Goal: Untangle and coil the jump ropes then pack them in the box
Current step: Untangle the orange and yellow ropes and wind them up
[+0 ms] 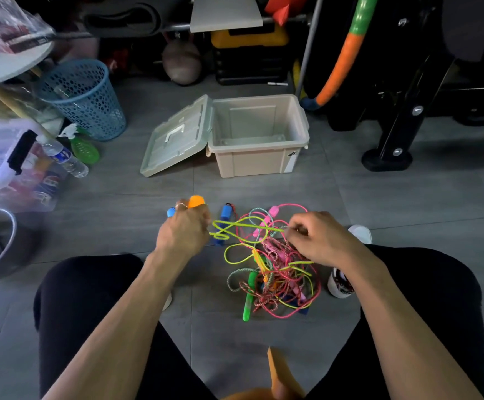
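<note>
Orange-handled end: the left hand (184, 230) is clenched around an orange plastic jump-rope handle (196, 201), a light-blue tip (171, 212) showing at its other side.
Yellow-green cord (235, 226): it runs rightward from that fist, roughly level, looping once on the way to the right hand.
Blue plastic handle (225, 212): lies on the grey tiled floor (119, 203) just beyond that cord, between the hands.
Right hand (318, 235): fingers (298, 226) pinch the cord where it meets the tangle.
Tangled pile of pink, yellow, teal and braided ropes (275, 272): on the floor under and nearer than the right hand, so that hand seems better placed to pull free.
Beige plastic box (259, 157): open, well beyond both hands, its lid (177, 137) leaning at its left.
</note>
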A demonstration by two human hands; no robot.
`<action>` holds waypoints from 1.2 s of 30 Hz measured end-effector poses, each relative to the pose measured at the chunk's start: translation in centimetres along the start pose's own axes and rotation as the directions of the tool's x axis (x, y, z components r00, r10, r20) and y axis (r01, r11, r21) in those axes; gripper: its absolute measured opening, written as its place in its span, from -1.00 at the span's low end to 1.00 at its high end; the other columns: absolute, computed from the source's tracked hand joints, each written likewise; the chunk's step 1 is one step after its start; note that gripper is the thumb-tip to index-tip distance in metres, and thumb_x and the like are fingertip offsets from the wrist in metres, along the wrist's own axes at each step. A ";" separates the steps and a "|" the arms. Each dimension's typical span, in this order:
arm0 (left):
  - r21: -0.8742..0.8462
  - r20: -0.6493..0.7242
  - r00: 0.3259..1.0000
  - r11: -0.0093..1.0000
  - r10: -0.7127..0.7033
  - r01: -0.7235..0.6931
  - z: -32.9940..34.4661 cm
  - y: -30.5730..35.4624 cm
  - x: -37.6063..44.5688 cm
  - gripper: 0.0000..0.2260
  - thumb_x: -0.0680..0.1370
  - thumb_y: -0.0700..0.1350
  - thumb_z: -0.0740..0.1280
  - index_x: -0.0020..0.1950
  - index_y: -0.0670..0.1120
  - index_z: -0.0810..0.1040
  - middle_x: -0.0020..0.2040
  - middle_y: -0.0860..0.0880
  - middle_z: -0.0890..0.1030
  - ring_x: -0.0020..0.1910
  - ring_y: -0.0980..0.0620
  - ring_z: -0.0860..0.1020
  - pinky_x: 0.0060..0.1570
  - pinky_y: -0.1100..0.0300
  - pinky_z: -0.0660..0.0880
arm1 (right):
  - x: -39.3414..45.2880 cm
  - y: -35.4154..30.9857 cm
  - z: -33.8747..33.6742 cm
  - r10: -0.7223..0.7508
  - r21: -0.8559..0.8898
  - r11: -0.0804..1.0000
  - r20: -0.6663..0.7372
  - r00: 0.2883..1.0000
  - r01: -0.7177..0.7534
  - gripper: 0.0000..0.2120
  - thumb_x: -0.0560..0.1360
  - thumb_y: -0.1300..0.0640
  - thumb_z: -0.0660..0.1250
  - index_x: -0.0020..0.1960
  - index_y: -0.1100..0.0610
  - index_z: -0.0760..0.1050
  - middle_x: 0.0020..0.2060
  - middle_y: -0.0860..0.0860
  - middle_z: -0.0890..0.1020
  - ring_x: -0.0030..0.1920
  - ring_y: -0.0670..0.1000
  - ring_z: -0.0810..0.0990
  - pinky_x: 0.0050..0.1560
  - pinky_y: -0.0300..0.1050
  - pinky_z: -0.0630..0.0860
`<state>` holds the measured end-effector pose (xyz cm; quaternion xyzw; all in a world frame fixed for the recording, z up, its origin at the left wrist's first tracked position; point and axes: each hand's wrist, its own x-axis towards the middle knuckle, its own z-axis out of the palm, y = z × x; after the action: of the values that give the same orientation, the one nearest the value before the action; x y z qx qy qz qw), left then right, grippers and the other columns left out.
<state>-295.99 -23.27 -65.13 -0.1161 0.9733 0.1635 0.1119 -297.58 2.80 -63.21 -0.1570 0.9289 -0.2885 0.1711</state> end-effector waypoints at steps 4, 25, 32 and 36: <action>-0.201 0.115 0.974 0.965 0.195 -0.170 0.4 0.4 -0.8 -0.55 0.54 0.02 0.36 0.41 0.19 0.37 0.28 -0.06 0.33 0.14 -0.08 0.49 0.16 0.13 0.42 | 0.1 -1.2 0.1 -0.131 0.059 0.989 -0.101 0.986 0.138 -0.79 0.59 0.13 0.27 -0.22 -0.02 0.45 -0.50 -0.16 0.42 -0.43 -0.18 0.46 -0.40 -0.13 0.33; -0.353 -0.151 0.881 0.808 0.448 -0.472 0.6 4.0 -3.2 -0.94 0.48 -0.10 0.47 -0.07 -0.03 0.70 0.08 0.02 0.49 -0.03 0.09 0.49 -0.02 0.30 0.40 | 0.1 -2.6 1.5 -0.257 0.141 0.954 -0.072 0.964 0.265 -0.82 0.59 0.10 0.30 -0.19 -0.03 0.52 -0.45 -0.13 0.45 -0.41 -0.09 0.43 -0.37 -0.09 0.33; -0.404 -0.337 0.935 0.881 0.106 -0.246 -0.9 1.9 -0.8 -0.95 0.47 -0.13 0.47 -0.10 -0.05 0.72 0.06 -0.05 0.52 -0.11 0.01 0.47 -0.16 0.38 0.25 | -0.2 -0.6 0.5 -0.058 -0.020 0.998 -0.046 0.997 0.058 -0.63 0.58 -0.01 0.28 -0.38 0.00 0.33 -0.51 -0.07 0.41 -0.48 -0.09 0.36 -0.40 -0.08 0.32; -0.468 -0.192 0.975 0.864 0.108 -0.188 -0.7 1.8 -1.0 -0.82 0.46 -0.07 0.48 0.05 0.11 0.68 -0.06 0.11 0.47 -0.10 0.07 0.44 -0.20 0.54 0.25 | -0.3 -1.2 0.4 -0.140 0.206 0.963 -0.171 0.975 0.174 -0.67 0.63 0.04 0.24 -0.32 -0.04 0.38 -0.51 -0.14 0.43 -0.48 -0.10 0.36 -0.40 -0.10 0.29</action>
<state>-295.66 -21.68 -63.77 -0.0779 0.9134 0.3994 -0.0114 -296.94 1.74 -62.79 -0.1875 0.8864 -0.4134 0.0913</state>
